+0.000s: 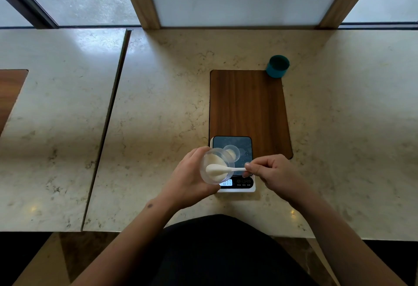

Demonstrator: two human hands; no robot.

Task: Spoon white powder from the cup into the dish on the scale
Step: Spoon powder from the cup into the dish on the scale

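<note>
The scooping step is judged to be in hand: a clear cup (216, 168) of white powder (214, 172) is held tilted above the near edge of the scale (235, 163) by the left hand (192, 181), whose fingers (196, 153) are wrapped closely around its wall. A white spoon (224, 169) is pinched by its handle between the narrowed fingers (251, 167) of the right hand (276, 172), its bowl resting in the powder. Just beyond, the small clear dish (233, 152) sits on the scale's platform with a little powder inside. Next, a level lift and a short carry to the dish would be called for. Farther off, a teal cup (277, 66) stands on the bench (158, 105).
</note>
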